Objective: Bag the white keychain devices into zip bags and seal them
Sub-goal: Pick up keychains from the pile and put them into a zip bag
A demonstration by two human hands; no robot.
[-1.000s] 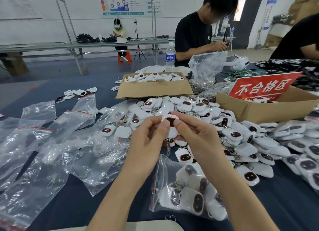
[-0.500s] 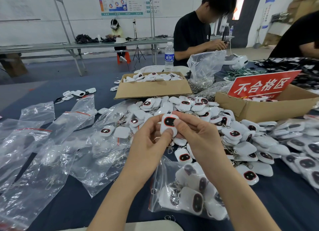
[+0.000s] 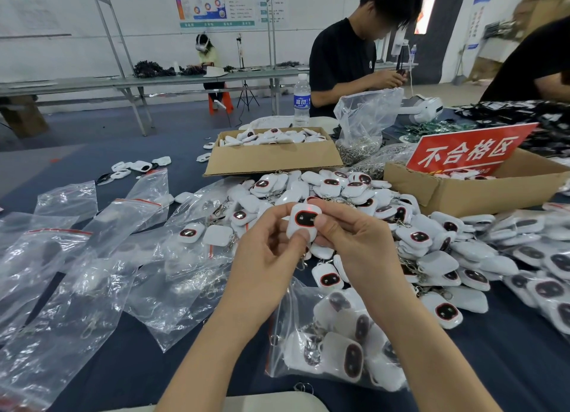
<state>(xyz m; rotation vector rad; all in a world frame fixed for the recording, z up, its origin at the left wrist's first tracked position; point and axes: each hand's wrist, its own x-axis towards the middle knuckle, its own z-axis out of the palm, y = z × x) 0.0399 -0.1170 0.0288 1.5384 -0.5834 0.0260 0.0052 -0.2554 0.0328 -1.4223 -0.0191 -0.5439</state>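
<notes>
A keychain device (image 3: pixel 303 223) is pinched by the left hand (image 3: pixel 265 257) and right hand (image 3: pixel 354 245) together, long axis twelve-to-six; the part-filled zip bag (image 3: pixel 308 353) lies at six o'clock, under the right forearm (image 3: pixel 410 334).

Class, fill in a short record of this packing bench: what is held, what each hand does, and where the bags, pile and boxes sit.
Held: one white device, screen toward the camera
Left hand: pinches its lower part
Right hand: pinches its right side
Near bag: holds several devices, lies under the forearms
Empty bags: spread at left
Pile: loose devices behind the hands
Rear box: holds devices, behind the pile
Right box: carries a red sign
</notes>
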